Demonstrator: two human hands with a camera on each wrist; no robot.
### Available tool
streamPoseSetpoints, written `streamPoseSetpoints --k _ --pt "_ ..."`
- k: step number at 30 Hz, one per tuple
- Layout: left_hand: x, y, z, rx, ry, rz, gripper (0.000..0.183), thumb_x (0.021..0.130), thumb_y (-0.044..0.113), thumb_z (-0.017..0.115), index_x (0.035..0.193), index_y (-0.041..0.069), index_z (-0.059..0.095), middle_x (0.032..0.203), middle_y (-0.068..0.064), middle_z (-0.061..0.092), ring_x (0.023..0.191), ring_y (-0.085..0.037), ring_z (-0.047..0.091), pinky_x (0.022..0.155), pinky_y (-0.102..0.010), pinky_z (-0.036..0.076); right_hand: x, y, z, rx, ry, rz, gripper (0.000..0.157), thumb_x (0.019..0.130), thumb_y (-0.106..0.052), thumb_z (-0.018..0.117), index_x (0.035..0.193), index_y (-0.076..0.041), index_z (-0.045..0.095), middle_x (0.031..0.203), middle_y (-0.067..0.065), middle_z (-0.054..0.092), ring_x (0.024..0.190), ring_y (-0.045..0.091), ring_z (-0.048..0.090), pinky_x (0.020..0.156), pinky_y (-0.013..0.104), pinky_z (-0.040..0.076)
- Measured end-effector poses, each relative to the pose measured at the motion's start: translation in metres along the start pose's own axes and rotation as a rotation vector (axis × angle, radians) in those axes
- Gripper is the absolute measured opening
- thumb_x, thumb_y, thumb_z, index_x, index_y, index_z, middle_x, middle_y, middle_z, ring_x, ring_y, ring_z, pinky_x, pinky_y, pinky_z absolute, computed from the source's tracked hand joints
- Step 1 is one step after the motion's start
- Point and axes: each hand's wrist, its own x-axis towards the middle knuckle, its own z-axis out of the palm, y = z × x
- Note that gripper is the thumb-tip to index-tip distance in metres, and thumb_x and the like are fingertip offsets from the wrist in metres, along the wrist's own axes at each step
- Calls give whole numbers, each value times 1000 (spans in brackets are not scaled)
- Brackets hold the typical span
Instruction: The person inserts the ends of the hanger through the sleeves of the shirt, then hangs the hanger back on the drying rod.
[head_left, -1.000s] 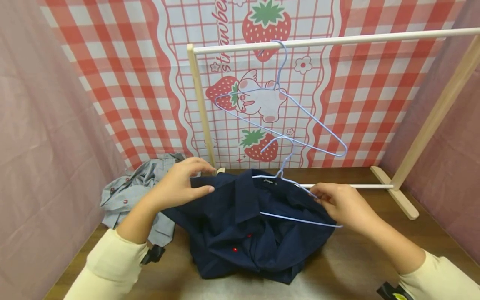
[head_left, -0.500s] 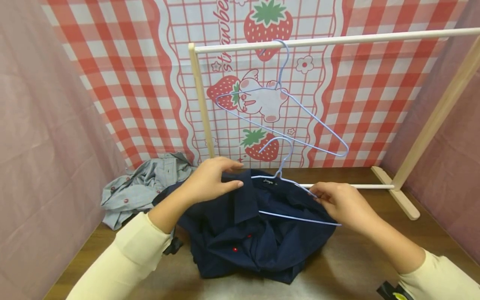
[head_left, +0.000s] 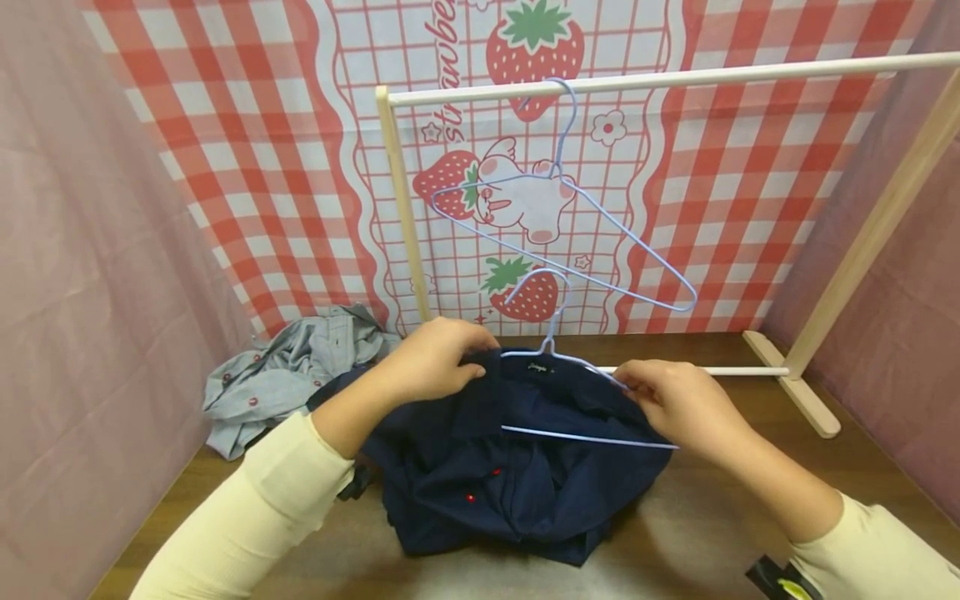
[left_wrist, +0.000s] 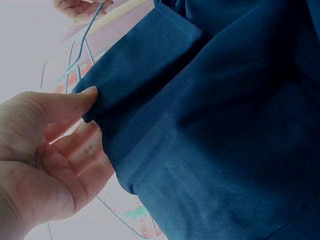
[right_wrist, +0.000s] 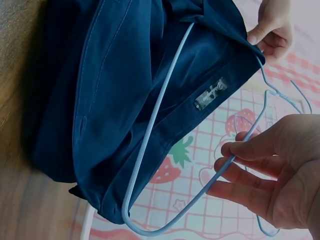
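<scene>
A navy shirt point(head_left: 450, 467) with red buttons lies bunched on the table. One end of a pale blue wire hanger point(head_left: 592, 438) is inside it on the left, and the hook stands up above the collar. My left hand point(head_left: 435, 360) pinches the shirt's collar point(left_wrist: 145, 52) between thumb and fingers, as the left wrist view shows. My right hand point(right_wrist: 282, 170) pinches the hanger's right arm in the right wrist view; that end of the hanger sticks out of the shirt's opening. Cloth hides the hanger's left end.
A wooden rack with a white bar point(head_left: 712, 77) stands behind, and a second pale blue hanger point(head_left: 556, 172) hangs from it. A grey shirt point(head_left: 277, 379) lies crumpled at the left. Pink curtains point(head_left: 112, 250) close both sides.
My left hand has moved right along the shirt to the collar and now grips it. The held hanger's hook has shifted slightly left. My right hand has hardly moved.
</scene>
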Motion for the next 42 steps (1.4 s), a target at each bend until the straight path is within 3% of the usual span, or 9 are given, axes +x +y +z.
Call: streamPoseSetpoints --k 9,15,24,34,42 --pt "-3 11 -1 188 37 -39 24 85 10 75 108 14 73 102 0 72 93 -20 67 77 -40 54 2 -8 1 2 -5 -2 27 72 7 74 92 -11 73 79 -2 70 61 11 55 56 36 47" --pt "-3 13 -2 189 51 -20 25 83 8 76 107 14 74 101 0 73 93 -20 68 77 -40 54 3 -15 0 -33 -1 -31 26 74 7 74 95 -9 74 85 2 72 69 18 65 61 41 52" --pt "-4 12 -3 191 59 16 24 81 5 77 104 13 73 99 -2 72 93 -20 67 79 -39 54 5 -20 2 -38 -2 -68 25 73 6 76 92 -9 73 83 0 71 69 17 65 62 41 53" --pt "-6 10 -3 194 53 9 23 83 5 75 104 13 71 101 -1 71 91 -19 67 76 -39 55 7 -12 -6 82 -101 -82 25 76 1 77 98 -10 73 81 -7 68 68 5 59 59 29 50" --pt "-8 5 -2 195 76 8 23 84 6 75 106 13 71 104 -1 71 92 -20 67 77 -39 54 1 4 -15 223 -115 -25 21 80 -1 77 98 -10 73 91 -5 71 77 6 65 64 31 56"
